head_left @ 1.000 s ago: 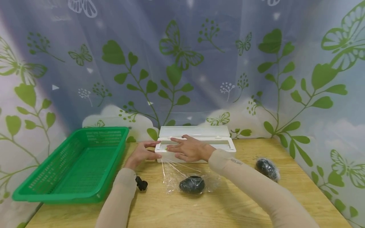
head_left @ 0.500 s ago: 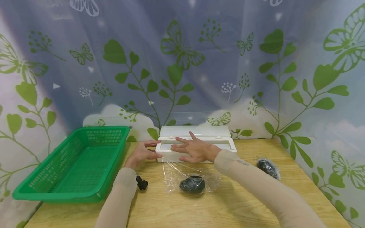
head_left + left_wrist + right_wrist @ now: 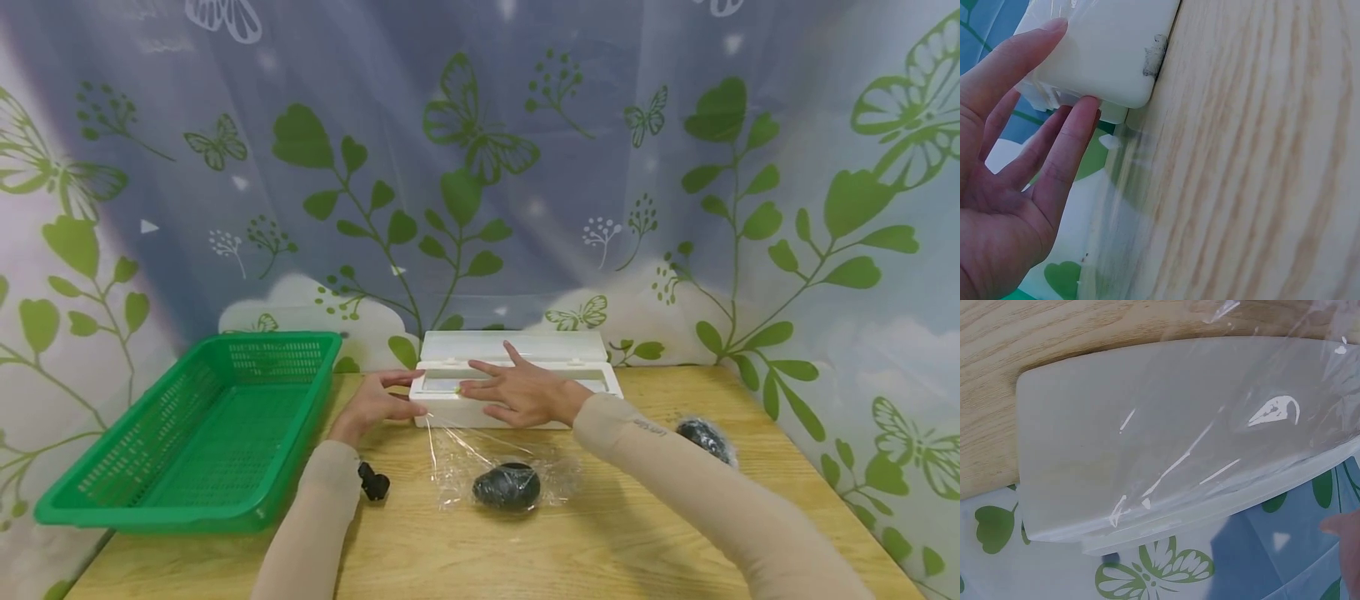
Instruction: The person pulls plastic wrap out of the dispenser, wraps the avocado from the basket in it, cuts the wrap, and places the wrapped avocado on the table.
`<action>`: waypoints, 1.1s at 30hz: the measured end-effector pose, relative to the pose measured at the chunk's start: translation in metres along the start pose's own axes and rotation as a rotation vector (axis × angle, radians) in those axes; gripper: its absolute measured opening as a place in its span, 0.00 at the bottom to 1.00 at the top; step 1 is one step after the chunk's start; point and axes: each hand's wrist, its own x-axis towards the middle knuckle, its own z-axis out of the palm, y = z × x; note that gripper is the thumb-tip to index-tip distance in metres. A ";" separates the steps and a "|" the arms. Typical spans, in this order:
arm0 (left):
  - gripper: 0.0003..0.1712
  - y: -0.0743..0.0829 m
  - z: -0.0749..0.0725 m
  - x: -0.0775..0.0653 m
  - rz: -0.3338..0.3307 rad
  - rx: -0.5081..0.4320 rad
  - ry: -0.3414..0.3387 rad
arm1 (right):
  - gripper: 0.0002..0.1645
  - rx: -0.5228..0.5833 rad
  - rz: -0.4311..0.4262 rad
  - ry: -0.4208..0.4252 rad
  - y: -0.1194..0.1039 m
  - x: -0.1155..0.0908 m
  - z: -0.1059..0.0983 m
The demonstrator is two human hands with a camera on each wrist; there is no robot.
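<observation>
A white cling film dispenser [image 3: 480, 410] stands at the back of the table, its lid raised behind it. My left hand [image 3: 375, 404] grips its left end, thumb on the front and fingers on the far side. My right hand [image 3: 525, 393] lies over the top with fingers spread; one fingertip touches a small yellow-green slider [image 3: 458, 390] on the front edge. Clear cling film [image 3: 450, 471] hangs from the dispenser onto the table, crumpled around a dark egg-shaped thing [image 3: 507, 487]. The right wrist view shows film across the dispenser's front [image 3: 1116, 437].
A green plastic basket [image 3: 258, 508] stands at the left. Another dark thing wrapped in film [image 3: 705, 440] lies on the right of the wooden table [image 3: 480, 558]. A small black piece [image 3: 373, 483] shows beside my left sleeve. A patterned curtain [image 3: 480, 275] hangs close behind.
My right hand has moved a little to the right along the dispenser, and the yellow-green slider with it. The left hand and the film-covered dark thing stay in place.
</observation>
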 end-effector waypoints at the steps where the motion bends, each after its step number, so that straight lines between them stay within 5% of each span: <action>1: 0.42 0.000 0.000 0.000 0.000 -0.005 -0.002 | 0.32 0.001 -0.004 0.004 0.001 -0.001 0.000; 33: 0.42 0.001 0.001 -0.001 -0.019 -0.010 -0.002 | 0.33 -0.030 -0.005 0.030 0.023 -0.061 0.004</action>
